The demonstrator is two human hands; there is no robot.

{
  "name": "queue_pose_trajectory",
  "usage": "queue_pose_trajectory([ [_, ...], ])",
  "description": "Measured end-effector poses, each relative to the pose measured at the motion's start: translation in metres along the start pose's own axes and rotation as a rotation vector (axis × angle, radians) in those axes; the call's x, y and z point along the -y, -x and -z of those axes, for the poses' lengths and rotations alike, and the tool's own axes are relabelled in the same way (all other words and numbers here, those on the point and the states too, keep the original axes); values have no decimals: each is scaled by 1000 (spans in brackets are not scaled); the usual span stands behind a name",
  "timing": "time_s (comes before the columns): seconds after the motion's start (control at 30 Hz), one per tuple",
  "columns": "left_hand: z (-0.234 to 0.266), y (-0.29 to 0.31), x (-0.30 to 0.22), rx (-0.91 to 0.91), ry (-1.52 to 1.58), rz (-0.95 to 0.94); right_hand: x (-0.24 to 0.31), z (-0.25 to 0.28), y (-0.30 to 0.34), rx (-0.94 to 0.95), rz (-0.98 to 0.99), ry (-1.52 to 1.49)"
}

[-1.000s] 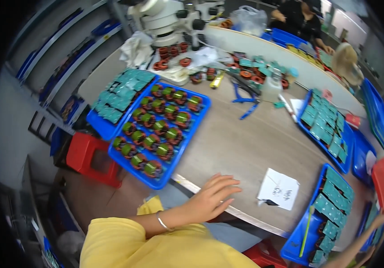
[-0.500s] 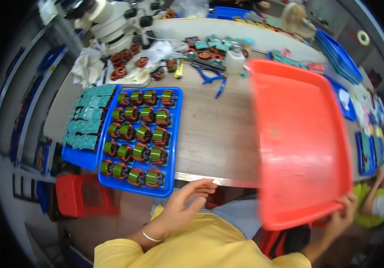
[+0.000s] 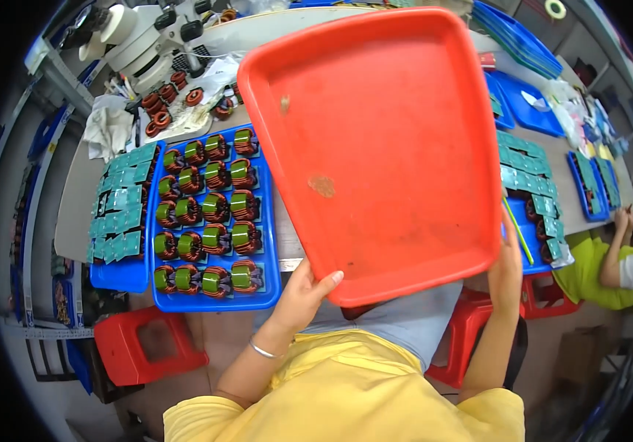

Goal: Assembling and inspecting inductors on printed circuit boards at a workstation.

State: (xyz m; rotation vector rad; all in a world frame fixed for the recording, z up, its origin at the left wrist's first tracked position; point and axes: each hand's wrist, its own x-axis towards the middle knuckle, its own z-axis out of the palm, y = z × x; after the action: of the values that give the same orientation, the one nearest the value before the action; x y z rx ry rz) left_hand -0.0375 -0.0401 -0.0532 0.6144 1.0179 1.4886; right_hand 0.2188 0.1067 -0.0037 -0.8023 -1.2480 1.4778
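A red plastic tray point(image 3: 397, 221) is held up in front of me, tilted over the table, with a bare inside and a few brownish marks. My left hand point(image 3: 305, 295) grips its lower left corner, the thumb lying over the rim. My right hand point(image 3: 506, 269) is closed on the lower right edge, its fingers partly hidden behind the tray. Left of it lies a blue tray point(image 3: 272, 287) filled with rows of green-banded copper-wound coils point(image 3: 215, 239). The red tray hides the middle of the table.
At the far left, another blue tray point(image 3: 121, 276) carries green circuit boards point(image 3: 119, 199). A third blue tray with boards point(image 3: 544, 210) stands on the right. Behind are a microscope point(image 3: 136, 44) and stacked blue trays point(image 3: 519, 40). A person in a lime top point(image 3: 589, 272) sits at right, near red stools point(image 3: 136, 346).
The red tray has swung left and up from the right side to in front of me. My left hand, empty before, now holds its corner. The board tray on the right has become visible.
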Motion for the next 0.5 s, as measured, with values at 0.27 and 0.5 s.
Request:
queue_pose_trajectory([
  [0.27, -11, -20, 4, 34, -138, -184, 7, -3, 14, -336, 337, 581],
  [0.5, -9, -15, 2, -4, -169, -152, 7, 9, 37, -361, 500, 786],
])
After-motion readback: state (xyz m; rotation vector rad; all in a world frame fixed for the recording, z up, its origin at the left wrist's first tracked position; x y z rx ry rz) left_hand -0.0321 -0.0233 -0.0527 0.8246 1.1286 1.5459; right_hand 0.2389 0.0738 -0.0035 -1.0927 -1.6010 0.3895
